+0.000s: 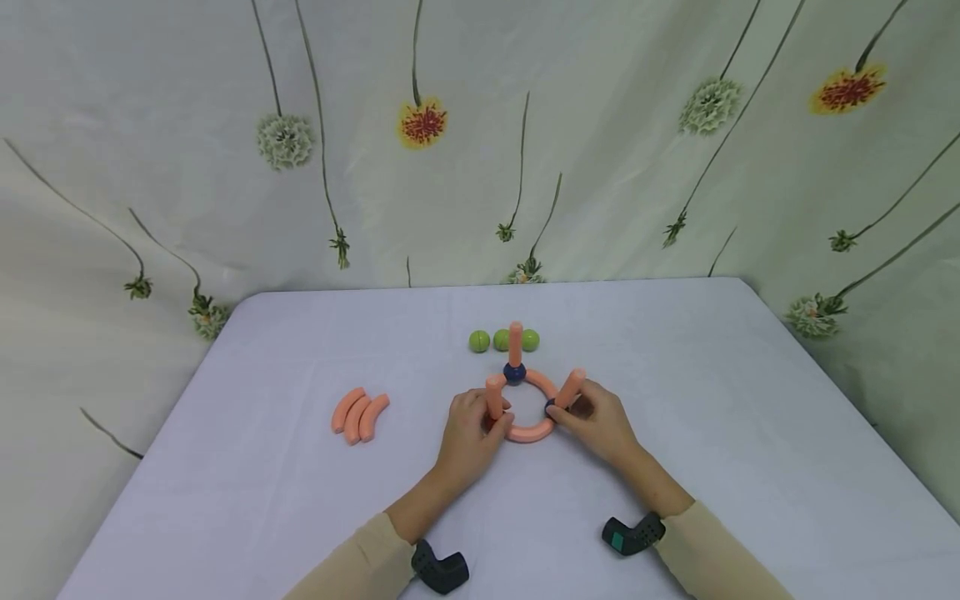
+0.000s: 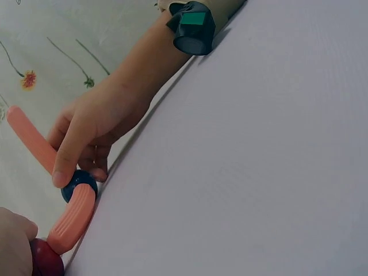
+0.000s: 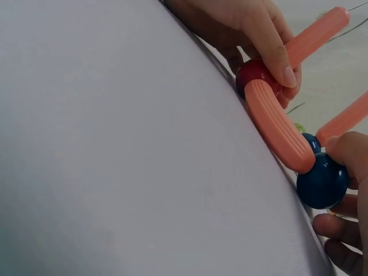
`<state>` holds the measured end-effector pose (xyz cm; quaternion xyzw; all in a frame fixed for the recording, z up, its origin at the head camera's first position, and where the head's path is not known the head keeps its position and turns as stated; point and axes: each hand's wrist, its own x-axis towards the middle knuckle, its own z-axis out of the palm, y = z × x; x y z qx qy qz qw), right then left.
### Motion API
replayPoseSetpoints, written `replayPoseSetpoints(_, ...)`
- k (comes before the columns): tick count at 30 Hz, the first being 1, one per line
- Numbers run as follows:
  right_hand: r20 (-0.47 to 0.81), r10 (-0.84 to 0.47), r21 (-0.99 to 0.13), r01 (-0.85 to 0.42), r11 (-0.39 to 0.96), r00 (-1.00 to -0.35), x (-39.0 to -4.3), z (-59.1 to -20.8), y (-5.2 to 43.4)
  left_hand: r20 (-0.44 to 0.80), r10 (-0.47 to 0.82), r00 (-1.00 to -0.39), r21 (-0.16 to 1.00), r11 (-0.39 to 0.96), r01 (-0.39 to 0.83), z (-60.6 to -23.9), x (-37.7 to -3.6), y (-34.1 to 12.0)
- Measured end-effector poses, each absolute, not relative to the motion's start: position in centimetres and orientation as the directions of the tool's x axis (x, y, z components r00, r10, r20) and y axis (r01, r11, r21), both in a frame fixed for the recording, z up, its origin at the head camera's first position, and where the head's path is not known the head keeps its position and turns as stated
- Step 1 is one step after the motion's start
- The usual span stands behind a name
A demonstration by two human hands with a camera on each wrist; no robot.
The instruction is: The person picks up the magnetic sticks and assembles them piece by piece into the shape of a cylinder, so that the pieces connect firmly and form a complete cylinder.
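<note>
My left hand (image 1: 468, 433) pinches the red ball (image 3: 256, 77) and the rod (image 1: 495, 396) standing on it; my right hand (image 1: 596, 421) pinches the blue ball (image 3: 322, 183) under the tilted rod (image 1: 572, 387). The ring (image 1: 528, 432) of curved pieces sits at centre frame on the worktop (image 1: 675, 400), a third rod (image 1: 515, 343) upright at its far side. To do this well, I judge I should hold both balls steady and press the joints evenly, so the ring stays flat. Spare curves (image 1: 360, 414) lie left; green balls (image 1: 502, 340) behind.
</note>
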<state>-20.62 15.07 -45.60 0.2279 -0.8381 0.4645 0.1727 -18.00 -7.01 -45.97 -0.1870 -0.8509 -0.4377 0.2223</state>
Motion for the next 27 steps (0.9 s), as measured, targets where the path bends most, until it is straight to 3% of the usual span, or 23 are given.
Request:
replayPoseSetpoints(10, 0.522, -0.276, -0.696, -0.59, 0.409, -0.807, -20.6, -45.9, 15.2, 0.526, 0.08, -0.847, 0.682, 0.555, 0.476, -45.9, -17.9, -6.9)
replayPoseSetpoints(17, 0.579, -0.32, -0.683, -0.661, 0.31, -0.75, -20.0, -44.8, 14.7, 0.481, 0.049, -0.876, 0.721, 0.546, 0.427, -45.6, -17.9, -6.9)
replayPoseSetpoints(27, 0.541, -0.382, -0.666, -0.66, 0.349, -0.749, -20.0, -45.1, 14.5, 0.475, 0.043, -0.879, 0.73, 0.538, 0.421, -45.7, -17.9, -7.0)
